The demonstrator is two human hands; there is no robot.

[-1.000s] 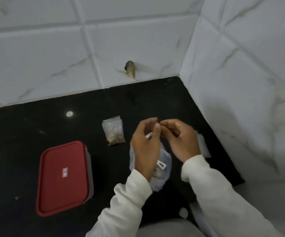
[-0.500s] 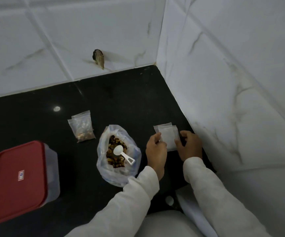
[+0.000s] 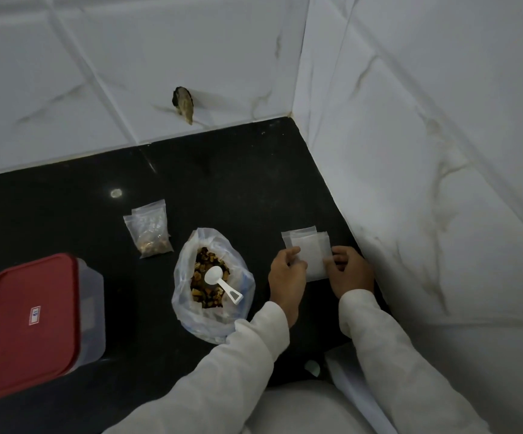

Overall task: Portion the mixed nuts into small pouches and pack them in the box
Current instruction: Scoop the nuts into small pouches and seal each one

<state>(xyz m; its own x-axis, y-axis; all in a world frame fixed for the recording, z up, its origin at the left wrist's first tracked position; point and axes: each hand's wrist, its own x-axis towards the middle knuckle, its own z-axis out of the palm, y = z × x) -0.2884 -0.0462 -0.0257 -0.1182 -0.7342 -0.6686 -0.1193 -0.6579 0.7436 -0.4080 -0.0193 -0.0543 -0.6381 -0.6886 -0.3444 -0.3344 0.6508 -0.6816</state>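
L hand (image 3: 287, 272) & R hand (image 3: 349, 270) each pinched the stack of small clear empty plastic pouches (image 3: 312, 252); thin film probably clung, so two could've lifted together.

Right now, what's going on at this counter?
A person is portioning nuts. The left hand and right hand both pinch the edges of a stack of empty pouches near the wall corner. The bag of mixed nuts stands open on the black counter, with the white scoop resting in it. A filled pouch lies beyond the bag. The red-lidded box sits at the left with its lid on.
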